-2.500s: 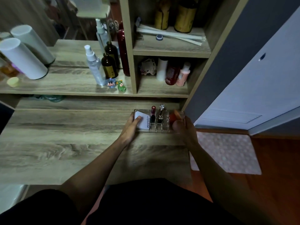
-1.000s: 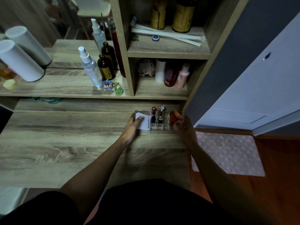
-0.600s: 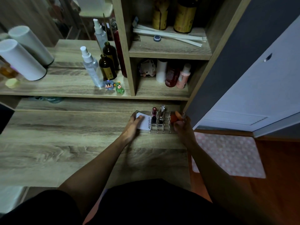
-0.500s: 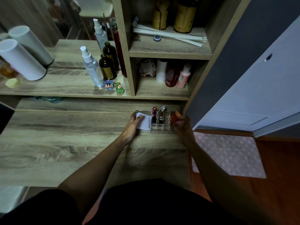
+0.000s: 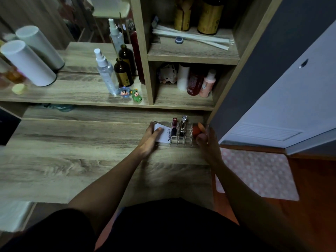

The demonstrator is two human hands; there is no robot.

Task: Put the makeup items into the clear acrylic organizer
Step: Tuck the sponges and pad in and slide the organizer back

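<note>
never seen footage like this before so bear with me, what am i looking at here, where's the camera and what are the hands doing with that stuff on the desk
There is no machine here. A person wears one wide-angle camera on the head, looking forward and down, so both bare arms reach in from the bottom of the picture.

On the wooden desk, near its back right corner, stands a clear acrylic organizer. In its slots stand a dark red lipstick and a silver-topped tube.

The left hand rests on a white item printed "4U2skin" at the organizer's left end. The right hand is at the right end, with its fingers against an orange makeup sponge. Whether it is pushing the sponge in or just holding it cannot be told.

The shelves behind hold bottles, a spray bottle and two small toy figures.
</note>
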